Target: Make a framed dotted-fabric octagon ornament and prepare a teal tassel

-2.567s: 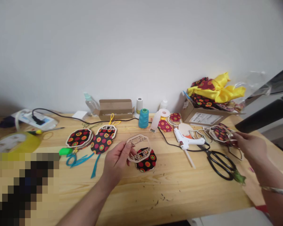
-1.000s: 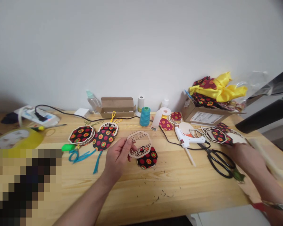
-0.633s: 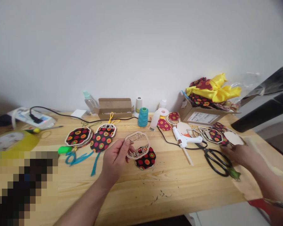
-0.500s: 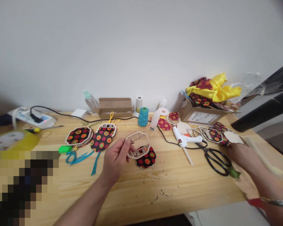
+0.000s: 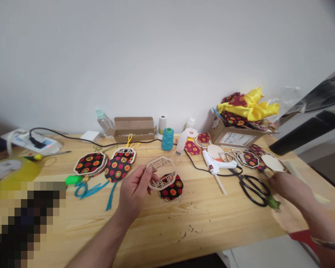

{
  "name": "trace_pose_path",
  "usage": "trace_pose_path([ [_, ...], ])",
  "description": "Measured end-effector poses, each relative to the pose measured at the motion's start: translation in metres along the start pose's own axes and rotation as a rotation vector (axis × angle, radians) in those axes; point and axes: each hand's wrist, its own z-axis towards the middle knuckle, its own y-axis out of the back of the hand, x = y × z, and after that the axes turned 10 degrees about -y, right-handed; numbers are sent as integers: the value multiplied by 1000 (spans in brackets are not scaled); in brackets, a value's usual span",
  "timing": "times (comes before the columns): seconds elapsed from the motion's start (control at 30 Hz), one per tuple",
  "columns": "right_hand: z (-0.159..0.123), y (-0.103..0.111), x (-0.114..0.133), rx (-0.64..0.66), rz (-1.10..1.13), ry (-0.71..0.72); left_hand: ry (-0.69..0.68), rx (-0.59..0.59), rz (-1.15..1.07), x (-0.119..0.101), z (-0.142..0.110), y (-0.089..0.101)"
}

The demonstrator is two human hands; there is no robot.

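My left hand point(image 5: 136, 186) pinches a thin pale wooden lattice frame point(image 5: 161, 188) by its left edge, thumb on top. The frame is held above a black floral fabric-covered piece point(image 5: 171, 193) lying on the table, partly hiding it. Over at the right, my right hand point(image 5: 280, 185) is low at the table, fingers curled together; whatever they hold, if anything, cannot be made out. Beside it lie black-handled scissors point(image 5: 254, 191), a small green item point(image 5: 273, 203) and a plain pale wooden plate point(image 5: 273, 163).
A white glue gun point(image 5: 217, 163) lies left of the scissors, its cord running behind. Finished-looking floral pieces point(image 5: 91, 163) are stacked at left, near blue tassels point(image 5: 91, 190). Along the wall stand a teal thread spool point(image 5: 168, 139) and a carton of fabric point(image 5: 234, 136).
My right hand has drawn slightly back toward me, uncovering more of the pale wooden plate. My left hand keeps the lattice frame in nearly the same place; the view has shifted a little.
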Motion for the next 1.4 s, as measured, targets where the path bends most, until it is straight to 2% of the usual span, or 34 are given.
trace_pose_path([
  [0.17, -7, 32, 9, 103, -153, -197, 16, 5, 9, 0, 2, 0],
  [0.27, -2, 36, 15, 96, -189, -217, 57, -26, 32, 0, 3, -1],
  [0.37, 11, 19, 23, 82, -115, -60, 147, 1, 80, -3, 0, -3],
  [0.47, 25, -7, 34, 14, -77, 104, 194, 211, 118, -13, -9, -9],
  [0.57, 34, -25, 43, 28, -95, 118, 182, 391, 154, -27, -20, -16],
  [0.7, 38, -28, 48, 86, -114, 71, 187, 478, 157, -32, -28, -18],
  [0.8, 34, -17, 49, 61, -89, 49, 294, 439, 31, -21, -27, -15],
  [0.87, 27, -4, 51, 23, -41, 32, 346, 368, -61, -12, -25, -13],
  [0.93, 18, 13, 53, -73, 94, 7, 382, 262, -147, -4, -22, -11],
  [1.0, 5, 31, 56, -240, 398, -98, 439, 149, -265, 3, -20, -9],
  [1.07, -11, 48, 61, -238, 928, -192, 458, 67, -410, 7, -17, -8],
  [1.13, -31, 60, 67, -46, 1122, -112, 477, 31, -540, 7, -15, -8],
  [1.17, -42, 63, 72, 180, 1360, -15, 488, 20, -587, 7, -14, -8],
  [1.2, -53, 64, 79, 368, 1529, 19, 503, 16, -619, 5, -14, -9],
  [1.23, -65, 63, 87, 553, 1601, 42, 516, 19, -632, 3, -14, -10],
  [1.27, -76, 60, 96, 675, 1632, 63, 523, 30, -629, 1, -14, -11],
  [1.33, -97, 50, 117, 911, 1620, 190, 523, 81, -598, -4, -16, -13],
  [1.4, -112, 41, 138, 1019, 1575, 339, 506, 137, -577, -10, -18, -15],
])
